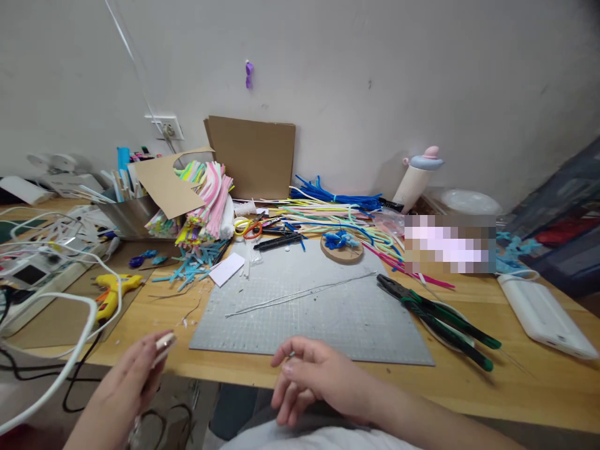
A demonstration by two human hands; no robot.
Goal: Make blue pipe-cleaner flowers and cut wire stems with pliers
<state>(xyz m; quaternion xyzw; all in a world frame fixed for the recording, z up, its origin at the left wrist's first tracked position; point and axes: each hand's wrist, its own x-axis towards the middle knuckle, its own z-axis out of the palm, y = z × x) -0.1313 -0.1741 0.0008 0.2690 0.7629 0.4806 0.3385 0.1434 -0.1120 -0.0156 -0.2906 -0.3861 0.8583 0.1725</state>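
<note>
My left hand (134, 375) is over the front left edge of the table, its fingers closed around a small whitish thing (165, 342) that I cannot name. My right hand (316, 378) hovers at the front edge of the grey cutting mat (300, 331), fingers loosely bent and apart, with nothing visible in them. Two thin wires (300, 292) lie across the mat. Pliers with green and black handles (435, 319) rest at its right edge. At the back of the mat, a round cardboard disc (344, 255) bears a blue fuzzy piece (338, 239).
Pipe cleaners (332, 215) lie along the wall beside a bundle of pastel ones (210, 200). A yellow glue gun (112, 292) and loose white cables (84, 300) are at left. A white power bank (546, 312) is at right. Cardboard sheets (253, 156) lean on the wall.
</note>
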